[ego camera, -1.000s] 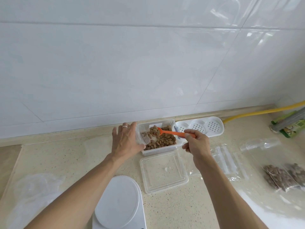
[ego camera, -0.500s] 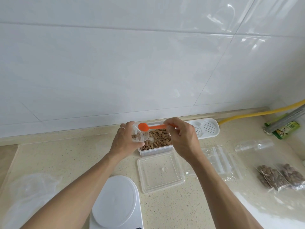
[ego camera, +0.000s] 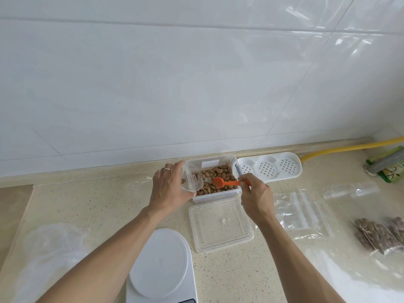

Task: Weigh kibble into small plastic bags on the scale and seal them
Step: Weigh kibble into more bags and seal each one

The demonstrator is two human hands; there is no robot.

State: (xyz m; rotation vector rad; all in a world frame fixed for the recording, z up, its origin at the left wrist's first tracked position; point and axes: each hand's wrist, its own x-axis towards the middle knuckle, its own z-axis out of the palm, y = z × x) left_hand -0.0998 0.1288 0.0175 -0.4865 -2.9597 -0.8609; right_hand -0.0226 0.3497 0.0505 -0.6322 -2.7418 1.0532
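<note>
The left hand (ego camera: 168,189) pinches a small bag (ego camera: 189,179) open at the tub's (ego camera: 211,162) left rim. The right hand (ego camera: 254,194) grips the orange scoop (ego camera: 227,183) (bowl dipped in the kibble (ego camera: 220,173)), handle lying across the tub, so the bag mouth waits just left of the bowl.

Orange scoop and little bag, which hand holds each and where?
Right hand pinches the orange scoop by its handle end; left hand holds the small plastic bag open at its mouth.

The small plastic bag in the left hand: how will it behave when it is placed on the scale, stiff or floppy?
Probably floppy: the small plastic bag is thin clear film, and only the left hand seems to keep its mouth open. It should be light, since few pieces of kibble show inside. On the flat scale it may slump rather than stand.
</note>
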